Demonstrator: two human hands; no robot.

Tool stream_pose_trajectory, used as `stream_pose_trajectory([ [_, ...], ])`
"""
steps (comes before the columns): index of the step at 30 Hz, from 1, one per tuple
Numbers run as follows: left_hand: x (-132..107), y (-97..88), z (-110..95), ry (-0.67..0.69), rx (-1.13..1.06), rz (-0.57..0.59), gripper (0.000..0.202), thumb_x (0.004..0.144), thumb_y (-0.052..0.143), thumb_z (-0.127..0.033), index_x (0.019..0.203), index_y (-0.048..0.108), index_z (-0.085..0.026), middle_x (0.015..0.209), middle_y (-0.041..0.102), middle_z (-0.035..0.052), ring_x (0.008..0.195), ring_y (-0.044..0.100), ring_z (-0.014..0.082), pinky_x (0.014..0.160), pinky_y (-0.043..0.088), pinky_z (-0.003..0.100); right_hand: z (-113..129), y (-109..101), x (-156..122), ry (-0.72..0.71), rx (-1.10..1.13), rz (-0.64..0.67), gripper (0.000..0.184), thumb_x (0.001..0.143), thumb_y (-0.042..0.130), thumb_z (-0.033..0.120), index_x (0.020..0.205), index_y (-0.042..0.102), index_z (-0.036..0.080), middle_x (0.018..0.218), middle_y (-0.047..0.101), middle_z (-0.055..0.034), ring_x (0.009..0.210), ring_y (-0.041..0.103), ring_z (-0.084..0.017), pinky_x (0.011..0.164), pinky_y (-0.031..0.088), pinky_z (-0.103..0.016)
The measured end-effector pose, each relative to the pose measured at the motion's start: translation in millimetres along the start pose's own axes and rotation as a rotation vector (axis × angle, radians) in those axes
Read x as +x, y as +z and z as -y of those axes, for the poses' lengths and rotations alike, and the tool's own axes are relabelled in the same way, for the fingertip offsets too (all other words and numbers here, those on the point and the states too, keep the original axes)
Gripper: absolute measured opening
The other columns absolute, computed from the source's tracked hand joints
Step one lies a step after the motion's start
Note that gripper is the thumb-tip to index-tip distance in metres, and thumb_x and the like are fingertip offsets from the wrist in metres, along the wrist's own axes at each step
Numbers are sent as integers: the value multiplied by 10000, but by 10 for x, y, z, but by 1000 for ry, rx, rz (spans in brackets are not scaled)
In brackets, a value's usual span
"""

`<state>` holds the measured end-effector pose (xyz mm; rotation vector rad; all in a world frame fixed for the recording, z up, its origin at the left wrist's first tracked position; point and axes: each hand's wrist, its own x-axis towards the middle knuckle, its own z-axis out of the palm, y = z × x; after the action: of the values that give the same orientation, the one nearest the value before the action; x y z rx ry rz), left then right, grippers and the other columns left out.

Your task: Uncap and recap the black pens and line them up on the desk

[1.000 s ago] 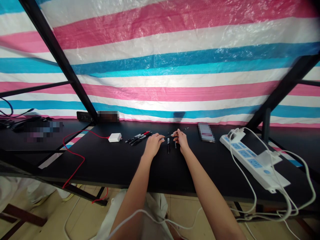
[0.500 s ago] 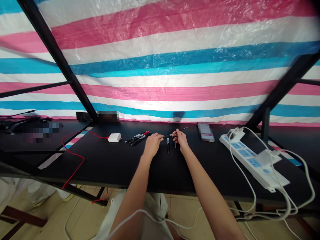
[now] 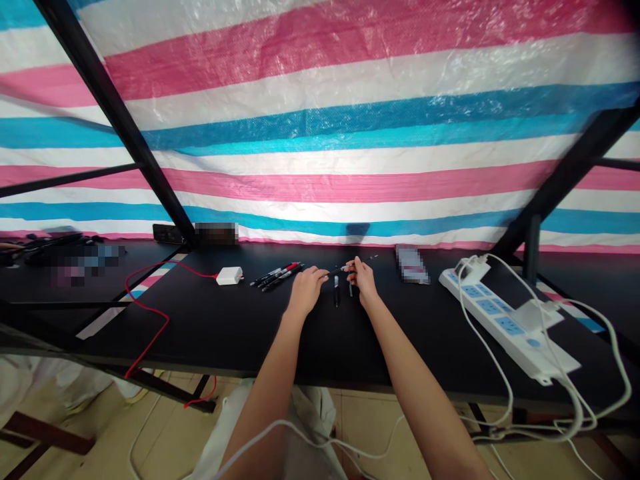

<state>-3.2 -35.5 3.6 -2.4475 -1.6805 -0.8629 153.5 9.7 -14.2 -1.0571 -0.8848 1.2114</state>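
Observation:
A slim black pen [image 3: 336, 272] spans the gap between my two hands, tilted up toward the right. My left hand [image 3: 306, 288] is closed on its left end. Further along, my right hand [image 3: 362, 279] pinches it, and a thin dark end pokes out beyond those fingers. Below the held pen, a black pen barrel with a clear part [image 3: 337, 293] lies on the table between my hands. A small thin grey piece [image 3: 351, 291] shows just under my right fingers; whether it is held or lying there I cannot tell. Several black pens [image 3: 275, 277], one with red, lie left of my left hand.
On the black table [image 3: 210, 333] a white charger [image 3: 229, 275] with a red cable sits at left. A blurred phone-like object [image 3: 413, 265] lies at right, near a white power strip [image 3: 505, 320] with cables. Black frame posts rise on both sides before a striped sheet [image 3: 320, 160].
My hands stay almost in place; the far tip of the held pen has shifted slightly right. Dark items at the far left table edge have moved a little.

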Motion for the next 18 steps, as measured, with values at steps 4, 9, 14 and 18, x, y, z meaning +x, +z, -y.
stream_pose_trajectory([
  [4,2,-9,0,-16,10,-6,242,878,416,-262,1014,614,-231,891,601,26,838,555,152,697,380,251,-5,0,-4,3,-1,16,356,738,511,501,711,559,149,598,598,-13,386,451,-54,344,246,-165],
  [9,2,-5,-8,-9,14,3,245,878,417,-265,1019,614,-234,900,601,30,847,555,153,708,379,254,-13,-7,-3,-23,-66,0,382,725,504,528,707,563,151,614,600,-19,392,450,-57,349,254,-172],
  [14,3,6,-18,-7,12,-1,240,877,418,-263,1023,606,-231,904,601,28,858,554,152,715,376,256,-29,29,-14,-138,-263,88,382,738,486,526,738,591,159,593,576,11,362,419,-51,366,283,-186],
  [18,1,-18,-12,-63,3,-74,216,870,430,-269,1003,596,-229,917,604,23,885,546,158,727,369,264,20,66,-49,-159,-375,223,395,763,447,532,868,594,181,599,568,35,341,388,-54,369,278,-190],
])
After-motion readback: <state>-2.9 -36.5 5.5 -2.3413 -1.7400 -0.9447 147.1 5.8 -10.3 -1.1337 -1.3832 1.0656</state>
